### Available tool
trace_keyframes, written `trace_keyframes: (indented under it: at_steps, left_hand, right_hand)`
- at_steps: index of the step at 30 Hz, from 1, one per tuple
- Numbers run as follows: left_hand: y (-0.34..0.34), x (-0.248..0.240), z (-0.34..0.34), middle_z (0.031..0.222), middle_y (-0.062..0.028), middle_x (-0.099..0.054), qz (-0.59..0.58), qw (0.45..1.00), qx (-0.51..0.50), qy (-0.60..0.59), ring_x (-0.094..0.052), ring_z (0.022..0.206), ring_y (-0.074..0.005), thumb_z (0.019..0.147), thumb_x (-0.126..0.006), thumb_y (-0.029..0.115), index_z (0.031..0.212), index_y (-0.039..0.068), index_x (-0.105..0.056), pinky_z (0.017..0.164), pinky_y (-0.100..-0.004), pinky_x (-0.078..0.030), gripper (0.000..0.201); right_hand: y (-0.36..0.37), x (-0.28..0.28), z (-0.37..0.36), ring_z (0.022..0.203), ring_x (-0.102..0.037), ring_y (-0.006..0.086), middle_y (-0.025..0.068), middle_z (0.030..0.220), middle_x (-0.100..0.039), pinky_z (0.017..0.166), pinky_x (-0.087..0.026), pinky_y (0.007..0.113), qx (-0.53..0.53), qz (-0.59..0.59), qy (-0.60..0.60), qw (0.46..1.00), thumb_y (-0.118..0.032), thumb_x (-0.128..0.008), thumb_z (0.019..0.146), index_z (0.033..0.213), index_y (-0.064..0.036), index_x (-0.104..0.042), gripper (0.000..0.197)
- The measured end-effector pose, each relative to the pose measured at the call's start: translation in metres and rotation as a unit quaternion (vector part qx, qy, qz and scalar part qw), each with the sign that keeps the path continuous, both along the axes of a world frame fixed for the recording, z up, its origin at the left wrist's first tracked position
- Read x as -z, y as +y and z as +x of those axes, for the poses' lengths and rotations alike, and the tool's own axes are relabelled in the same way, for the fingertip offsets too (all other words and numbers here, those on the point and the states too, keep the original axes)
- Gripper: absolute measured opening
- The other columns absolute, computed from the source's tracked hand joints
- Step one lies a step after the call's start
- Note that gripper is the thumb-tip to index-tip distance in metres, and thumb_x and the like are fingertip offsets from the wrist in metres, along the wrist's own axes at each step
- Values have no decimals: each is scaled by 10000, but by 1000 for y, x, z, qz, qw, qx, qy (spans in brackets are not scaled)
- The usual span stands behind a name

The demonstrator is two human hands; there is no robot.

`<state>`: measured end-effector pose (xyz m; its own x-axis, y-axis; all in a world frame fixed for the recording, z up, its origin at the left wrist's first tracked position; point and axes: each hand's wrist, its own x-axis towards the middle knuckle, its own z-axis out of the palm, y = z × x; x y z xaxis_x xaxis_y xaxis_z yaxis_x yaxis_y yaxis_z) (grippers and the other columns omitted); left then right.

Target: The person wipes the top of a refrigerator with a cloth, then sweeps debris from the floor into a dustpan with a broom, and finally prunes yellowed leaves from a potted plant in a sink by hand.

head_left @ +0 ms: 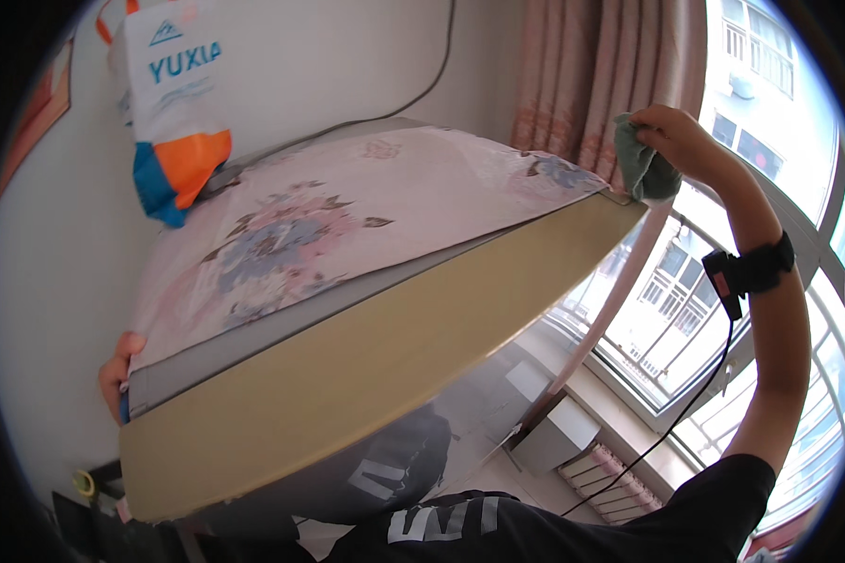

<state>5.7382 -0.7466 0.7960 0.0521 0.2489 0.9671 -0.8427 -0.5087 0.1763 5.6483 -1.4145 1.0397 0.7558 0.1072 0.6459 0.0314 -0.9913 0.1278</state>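
Note:
My right hand [676, 141] is raised at the far right corner, closed round a bunched grey-green cloth [646, 169]. The cloth touches the corner of a tall, box-like unit with a grey top [225, 355] and a beige upper front edge [376, 347]. A pale pink floral cover [291, 225] lies over most of the top. My left hand [117, 373] is curled at the near left corner, beside the cover's edge. A bit of blue shows under it; its fingers are mostly hidden.
A white, orange and blue bag [180, 113] hangs at the wall on the left. A dark cable [432, 89] runs down the wall behind the unit. Pink curtains [582, 75] and a window [667, 281] stand at right. A black wire [676, 422] trails from my right wrist's strap.

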Motion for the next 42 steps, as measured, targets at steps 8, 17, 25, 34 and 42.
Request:
trace_keyframes:
  at_steps: [8, 17, 25, 34, 42]
  left_hand:
    - [-86, -47, -46, 1073, -188, -544, -24, 958, 285, 29, -498, 915, -178, 874, -464, 117, 884, 16, -421, 868, -288, -382, 111]
    - [-84, -60, -65, 1068, -263, -559, 10, 955, 284, 79, -508, 964, -213, 873, -411, 78, 904, -25, -429, 924, -319, -352, 108]
    - [-75, -74, -64, 975, -248, -603, 91, 968, 231, 27, -562, 810, -207, 804, -457, 14, 872, -35, -461, 757, -278, -435, 83]
    - [-75, -72, -62, 939, -223, -622, 94, 968, 232, -6, -557, 705, -216, 739, -471, -21, 877, -30, -480, 686, -267, -446, 138]
    - [-68, -71, -72, 1021, -218, -601, 86, 962, 259, -7, -542, 807, -174, 790, -462, -23, 907, -35, -483, 744, -273, -429, 120]
  right_hand:
    - [119, -7, 40, 855, -604, 193, 127, 937, -612, 666, -537, 292, -28, 185, 200, 962, -77, -565, 852, 1092, 18, -599, 261]
    - [239, -42, 58, 875, -610, 193, 107, 948, -629, 743, -540, 327, -266, 46, 183, 945, -138, -601, 856, 1104, -45, -617, 265]
    - [183, -101, 60, 858, -624, 212, 116, 967, -631, 745, -553, 314, 57, 133, 201, 969, -101, -611, 823, 1086, -10, -618, 278]
    - [304, -12, 107, 1197, -444, 224, 142, 1312, -472, 1049, -330, 323, -94, 207, 443, 867, -343, -563, 901, 1271, 0, -481, 511]
    - [416, -44, 55, 953, -564, 137, 82, 1071, -619, 882, -451, 264, -374, 36, 274, 886, -210, -628, 844, 1158, -54, -617, 351]
